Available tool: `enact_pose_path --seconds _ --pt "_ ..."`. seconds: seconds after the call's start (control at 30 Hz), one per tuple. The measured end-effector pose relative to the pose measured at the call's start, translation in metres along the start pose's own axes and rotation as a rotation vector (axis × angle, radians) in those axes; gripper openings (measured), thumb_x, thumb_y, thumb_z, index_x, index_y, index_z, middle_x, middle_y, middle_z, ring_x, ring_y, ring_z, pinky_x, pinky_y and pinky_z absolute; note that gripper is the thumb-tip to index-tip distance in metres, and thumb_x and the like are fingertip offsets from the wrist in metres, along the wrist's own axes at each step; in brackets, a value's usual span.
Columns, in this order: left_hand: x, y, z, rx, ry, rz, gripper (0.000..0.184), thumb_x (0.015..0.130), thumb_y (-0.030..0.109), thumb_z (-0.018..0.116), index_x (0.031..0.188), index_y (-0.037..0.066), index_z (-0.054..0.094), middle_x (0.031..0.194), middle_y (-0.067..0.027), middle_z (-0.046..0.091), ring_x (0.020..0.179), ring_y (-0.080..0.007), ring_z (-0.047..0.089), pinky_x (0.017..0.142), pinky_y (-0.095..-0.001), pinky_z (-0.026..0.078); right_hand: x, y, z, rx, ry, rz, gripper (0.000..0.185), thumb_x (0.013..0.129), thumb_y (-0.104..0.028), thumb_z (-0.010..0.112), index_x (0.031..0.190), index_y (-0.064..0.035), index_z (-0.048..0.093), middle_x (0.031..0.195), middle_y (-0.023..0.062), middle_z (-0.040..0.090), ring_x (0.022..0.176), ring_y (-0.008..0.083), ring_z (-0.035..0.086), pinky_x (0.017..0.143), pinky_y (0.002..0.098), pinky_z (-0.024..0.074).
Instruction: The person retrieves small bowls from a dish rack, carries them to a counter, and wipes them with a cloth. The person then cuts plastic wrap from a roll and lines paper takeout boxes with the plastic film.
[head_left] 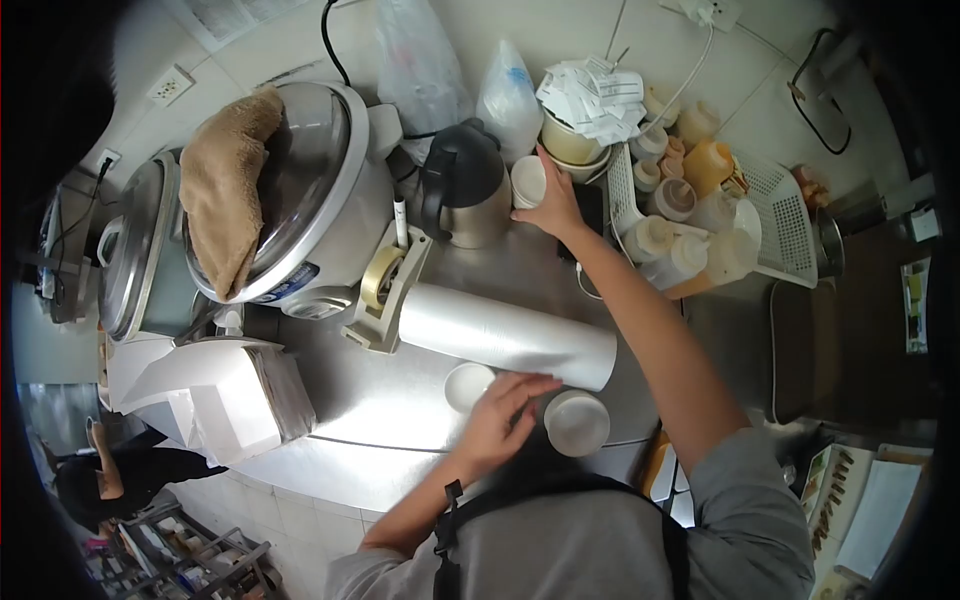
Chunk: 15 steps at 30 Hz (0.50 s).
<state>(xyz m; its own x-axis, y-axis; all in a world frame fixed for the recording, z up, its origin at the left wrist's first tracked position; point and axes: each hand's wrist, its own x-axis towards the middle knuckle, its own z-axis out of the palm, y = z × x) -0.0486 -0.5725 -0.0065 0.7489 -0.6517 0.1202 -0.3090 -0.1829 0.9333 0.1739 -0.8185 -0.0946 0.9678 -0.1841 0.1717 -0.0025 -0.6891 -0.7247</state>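
One white cup (528, 182), grasped by the right hand (558, 207), sits beside the flask (472, 195) toward the bench's (400, 412) back edge. Two white bowls (577, 423) lie near its front edge; the left hand (497, 418), loosely open, is between them, contact unclear.

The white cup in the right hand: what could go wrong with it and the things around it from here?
The right hand holds the white cup close beside the insulated jug, so they may bump. The heaped paper slips nearby could spill if brushed. The left hand might tip the near white bowl.
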Motion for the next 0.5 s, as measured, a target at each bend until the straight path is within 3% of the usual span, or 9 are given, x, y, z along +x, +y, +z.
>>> enact_pose_path --seconds 0.1,0.13,0.23,0.3,0.37,0.43,0.5 --pt "-0.02 -0.006 0.025 -0.103 0.004 -0.045 0.039 0.085 0.0 0.059 0.123 0.007 0.058 0.121 -0.014 0.057 0.111 -0.0297 0.055 0.094 -0.0361 0.045 -0.004 -0.008 -0.006 -0.282 -0.088 0.115 0.128 0.059 -0.042 0.086 0.152 -0.0077 0.006 0.141 0.027 0.036 0.132 0.0418 0.034 0.11 0.047 0.0274" --pt "-0.025 -0.005 0.031 -0.097 0.025 -0.061 0.041 0.084 0.001 0.06 0.124 0.006 0.056 0.122 -0.0147 0.055 0.112 -0.0305 0.053 0.094 -0.0365 0.044 -0.017 -0.013 -0.011 -0.324 -0.081 0.122 0.131 0.061 -0.052 0.082 0.152 -0.006 -0.001 0.141 0.0281 0.035 0.133 0.0418 0.032 0.112 0.0477 0.0224" --pt "-0.033 -0.001 0.041 -0.124 0.034 -0.163 0.044 0.088 0.009 0.063 0.13 0.005 0.049 0.125 -0.0163 0.05 0.114 -0.0313 0.051 0.093 -0.0351 0.044 -0.092 -0.039 -0.052 0.06 0.084 -0.156 0.101 0.078 -0.036 0.077 0.151 -0.0069 0.014 0.135 0.0211 0.044 0.125 0.0296 0.045 0.102 0.0384 0.0385" --pt "-0.041 -0.005 0.051 -0.128 0.028 -0.243 0.045 0.09 0.012 0.063 0.131 0.005 0.048 0.124 -0.0176 0.05 0.114 -0.0309 0.051 0.092 -0.0349 0.044 -0.161 -0.053 -0.091 0.55 -0.194 0.115 0.067 0.089 -0.025 0.068 0.144 -0.0057 0.034 0.121 0.0122 0.053 0.109 0.0185 0.056 0.088 0.0291 0.0472" --pt "-0.056 -0.024 0.064 -0.176 -0.025 -0.405 0.051 0.092 0.02 0.061 0.137 0.005 0.041 0.127 -0.0208 0.047 0.116 -0.032 0.05 0.093 -0.0373 0.044 -0.223 -0.043 -0.126 0.629 -0.446 0.401 0.048 0.094 -0.023 0.062 0.134 -0.0041 0.046 0.105 0.0067 0.056 0.095 0.0107 0.058 0.079 0.0245 0.0493" --pt "-0.065 -0.041 0.079 -0.191 -0.04 -0.458 0.056 0.093 0.022 0.06 0.141 0.004 0.037 0.129 -0.0225 0.046 0.118 -0.0332 0.05 0.094 -0.038 0.044 -0.278 -0.043 -0.141 0.392 -0.477 0.651 0.044 0.092 -0.029 0.065 0.125 -0.0023 0.054 0.102 0.0105 0.062 0.1 0.0154 0.059 0.087 0.0291 0.0481" --pt "-0.069 -0.062 0.1 -0.205 0.013 -0.336 0.061 0.093 0.023 0.06 0.144 0.004 0.032 0.13 -0.023 0.046 0.12 -0.0353 0.049 0.098 -0.039 0.042 -0.329 -0.035 -0.121 0.325 -0.38 0.547 0.045 0.094 -0.031 0.06 0.128 -0.0018 0.052 0.109 0.0145 0.062 0.104 0.02 0.06 0.09 0.0326 0.0471"
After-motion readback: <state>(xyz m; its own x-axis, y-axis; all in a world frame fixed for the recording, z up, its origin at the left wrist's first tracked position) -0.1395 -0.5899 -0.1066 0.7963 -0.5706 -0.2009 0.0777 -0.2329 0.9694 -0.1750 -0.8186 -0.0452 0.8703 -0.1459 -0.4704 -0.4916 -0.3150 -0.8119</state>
